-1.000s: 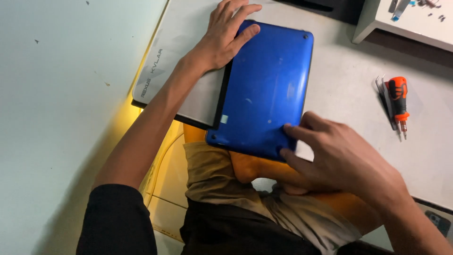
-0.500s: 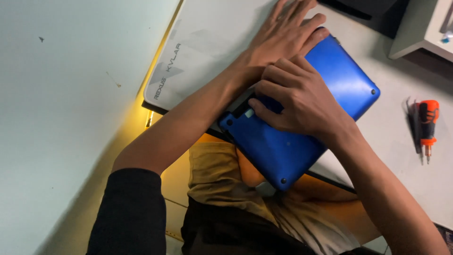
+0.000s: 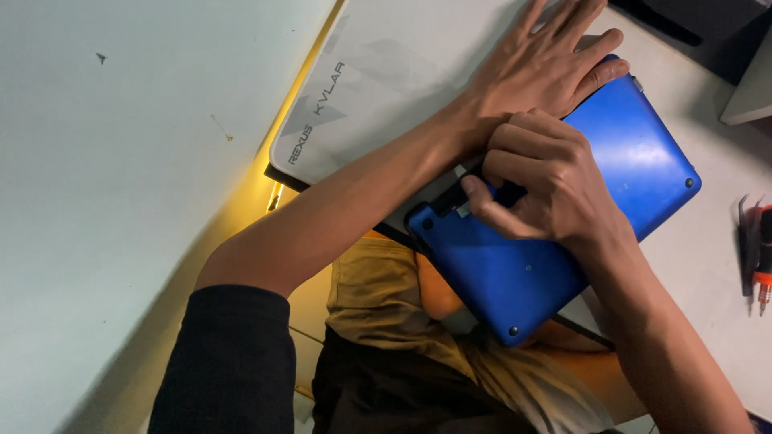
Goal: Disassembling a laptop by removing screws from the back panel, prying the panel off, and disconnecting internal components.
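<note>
Blue laptop (image 3: 563,241) lies underside up on the pale counter (image 3: 716,265), one corner jutting past the near edge over the person's lap; its base cover looks closed, corner screws in place, so whatever opening is underway seems barely begun. Left hand (image 3: 547,68) is released, spread flat, pressing the far corner of the laptop and the grey mat (image 3: 386,80) beside it; right hand (image 3: 535,181) is clenched, fingertips pinching a small dark part at the laptop's left edge. Orange-handled screwdriver (image 3: 762,257) rests well apart at right; open counter lies between; the wall closes in on the left.
</note>
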